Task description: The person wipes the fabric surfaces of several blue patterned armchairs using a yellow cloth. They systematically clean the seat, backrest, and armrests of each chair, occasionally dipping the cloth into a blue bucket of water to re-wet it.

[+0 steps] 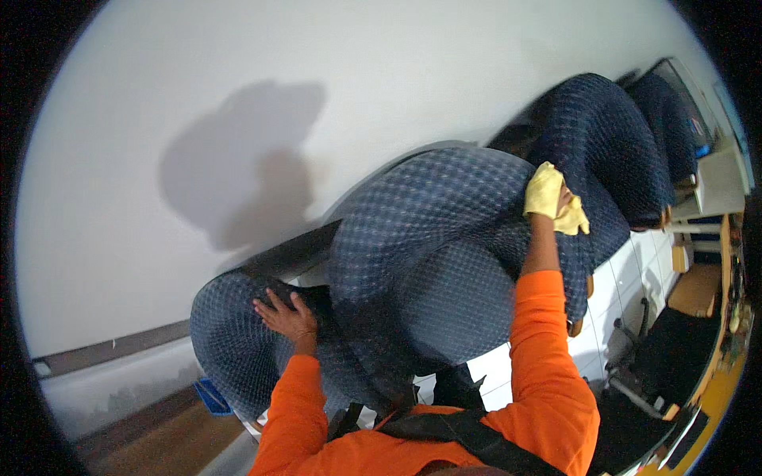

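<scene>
A dark blue, patterned armchair [429, 190] with a rounded back stands in front of me. My right hand [565, 198] is on the upper right end of its back, with a yellow cloth [544, 190] wrapped over and around the fingers. Part of that cloth hangs beside the hand. My left hand [287, 317] holds nothing; its fingers are spread on a second armchair [230, 341] of the same fabric at the left. Both my forearms are in orange sleeves.
Further matching armchairs [607, 143] line the white wall [397, 71] toward the far right. A black office chair [643, 381] and a long desk [724, 317] stand at the right on white floor tiles [607, 297]. A blue basket-like object [213, 397] sits low at the left.
</scene>
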A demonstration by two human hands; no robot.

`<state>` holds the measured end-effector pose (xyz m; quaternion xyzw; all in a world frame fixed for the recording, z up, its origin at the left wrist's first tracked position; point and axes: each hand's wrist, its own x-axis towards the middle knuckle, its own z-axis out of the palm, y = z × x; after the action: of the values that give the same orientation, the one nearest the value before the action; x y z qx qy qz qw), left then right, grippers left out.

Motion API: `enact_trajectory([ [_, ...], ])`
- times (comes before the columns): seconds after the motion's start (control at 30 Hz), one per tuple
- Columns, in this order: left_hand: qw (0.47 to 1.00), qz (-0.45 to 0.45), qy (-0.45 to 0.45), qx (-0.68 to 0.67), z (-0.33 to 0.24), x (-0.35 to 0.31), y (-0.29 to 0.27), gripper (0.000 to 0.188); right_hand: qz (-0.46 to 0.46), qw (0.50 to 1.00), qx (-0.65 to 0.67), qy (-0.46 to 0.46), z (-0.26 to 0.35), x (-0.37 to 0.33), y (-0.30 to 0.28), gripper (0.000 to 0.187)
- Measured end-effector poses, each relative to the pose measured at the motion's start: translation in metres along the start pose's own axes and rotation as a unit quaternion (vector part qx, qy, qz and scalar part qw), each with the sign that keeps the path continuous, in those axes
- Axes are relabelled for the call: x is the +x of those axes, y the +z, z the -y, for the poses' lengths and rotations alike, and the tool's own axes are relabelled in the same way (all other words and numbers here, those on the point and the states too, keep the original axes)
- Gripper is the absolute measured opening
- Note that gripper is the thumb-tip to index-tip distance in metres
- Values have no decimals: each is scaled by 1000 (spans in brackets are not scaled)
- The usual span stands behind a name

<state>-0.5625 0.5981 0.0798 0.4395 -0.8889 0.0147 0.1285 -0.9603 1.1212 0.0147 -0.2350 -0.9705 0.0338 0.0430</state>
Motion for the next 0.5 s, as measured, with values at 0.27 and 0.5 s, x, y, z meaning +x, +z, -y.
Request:
enact_trajectory([
  [0.27,999,-6,-1,-44,-1,-1,-3,71,-16,937,12,-348,122,9,15,27],
  [0.5,998,-12,3,-65,-1,0,-5,67,-20,828,66,-557,244,-160,-92,26],
])
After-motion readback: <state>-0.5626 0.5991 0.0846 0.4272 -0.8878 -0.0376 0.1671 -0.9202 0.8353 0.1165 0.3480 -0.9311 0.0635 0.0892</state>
